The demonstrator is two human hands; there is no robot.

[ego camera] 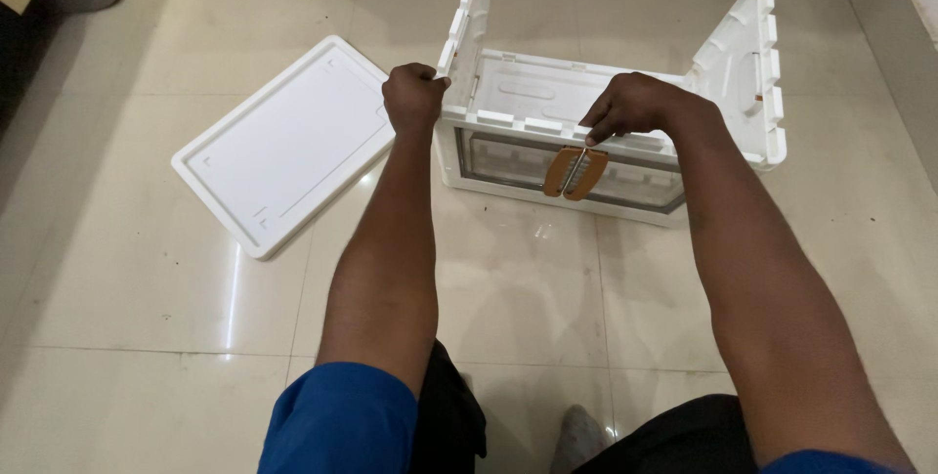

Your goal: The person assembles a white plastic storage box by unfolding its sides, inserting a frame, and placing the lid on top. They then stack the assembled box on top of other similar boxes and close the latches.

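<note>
Gripping a white folding crate [547,117], both hands [415,93] at its rim.

lid [293,142] left (bare floor [528,279] near)

The person wears a blue top with short sleeves: the left sleeve [339,419] ends in a rounded hem above the elbow, and only a sliver of the right sleeve [826,461] shows at the bottom edge. Both forearms are bare, with no watch, ring or band. Black trousers [674,440] cover the legs, and a grey sock [578,435] covers one foot.
</note>
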